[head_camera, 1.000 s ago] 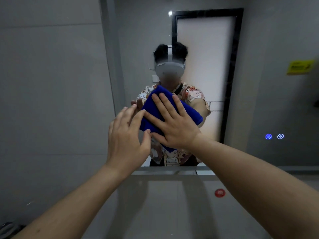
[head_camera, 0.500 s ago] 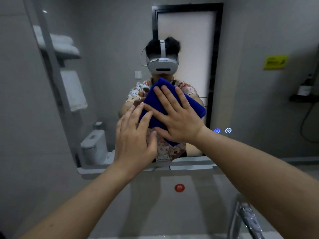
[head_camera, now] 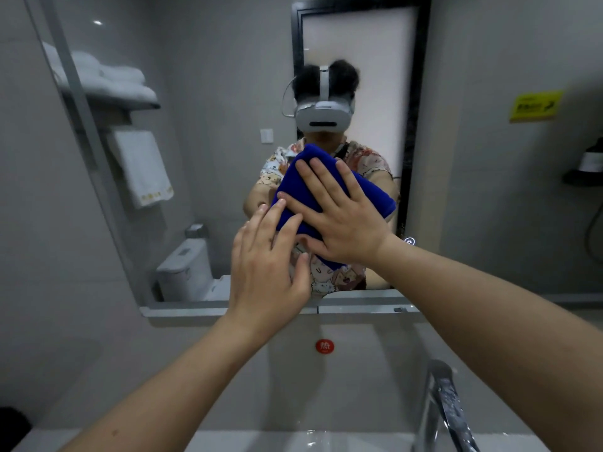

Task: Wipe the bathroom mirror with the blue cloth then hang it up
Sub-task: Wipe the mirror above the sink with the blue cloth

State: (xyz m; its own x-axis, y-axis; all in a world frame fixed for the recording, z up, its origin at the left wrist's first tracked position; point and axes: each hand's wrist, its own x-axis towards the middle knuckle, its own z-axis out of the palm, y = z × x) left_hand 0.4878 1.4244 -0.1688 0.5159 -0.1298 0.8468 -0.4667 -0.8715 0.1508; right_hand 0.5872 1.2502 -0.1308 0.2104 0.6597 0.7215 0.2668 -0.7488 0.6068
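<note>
Bathroom mirror [head_camera: 228, 125] under blue cloth [head_camera: 303, 190], right hand [head_camera: 342, 220] and left hand [head_camera: 267, 262] both spread flat.

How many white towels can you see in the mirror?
3, I think: two folded towels stacked on the shelf reflected at upper left, and one hanging towel just below it. More may be hidden past the mirror's edge.

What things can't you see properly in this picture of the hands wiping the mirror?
- Head view: the middle of the blue cloth is hidden under the right hand and the left hand's fingers.
- Head view: the mirror glass behind the cloth is covered, so dirt there cannot be judged.
- Head view: the tap is cut off by the bottom edge.
- Head view: the writing on the yellow sign is too small and blurred.
</note>
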